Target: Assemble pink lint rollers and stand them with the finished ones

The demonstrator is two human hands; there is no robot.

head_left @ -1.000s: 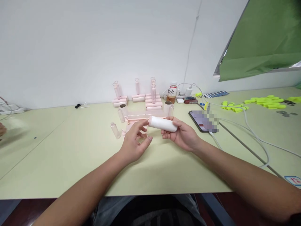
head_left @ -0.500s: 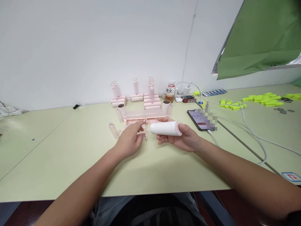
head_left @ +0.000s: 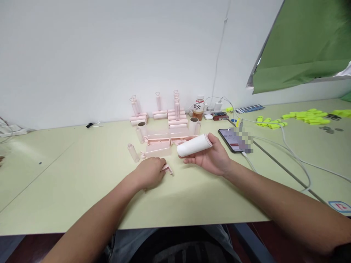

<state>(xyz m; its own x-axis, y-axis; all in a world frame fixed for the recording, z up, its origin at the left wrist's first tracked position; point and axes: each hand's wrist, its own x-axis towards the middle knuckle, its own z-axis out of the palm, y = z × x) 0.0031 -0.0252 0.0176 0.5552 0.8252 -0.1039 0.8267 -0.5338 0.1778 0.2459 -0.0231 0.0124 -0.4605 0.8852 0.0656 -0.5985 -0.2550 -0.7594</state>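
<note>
My left hand (head_left: 149, 171) and right hand (head_left: 212, 159) were bare. No sleeves covered my forearms. Dark trousers showed below them.

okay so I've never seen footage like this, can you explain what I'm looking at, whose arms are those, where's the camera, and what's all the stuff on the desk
The camera sits on a person's head and looks forward and down, so the two bare arms are that person's own. The right hand holds a white roll lifted off the pale green table. The left hand rests on the table, closed on a small pink plastic part. Behind the hands lie more pink parts, clear tubes and stacked pink pieces by the wall. A drink bottle, a phone on a white cable and yellow-green bits lie to the right.
</note>
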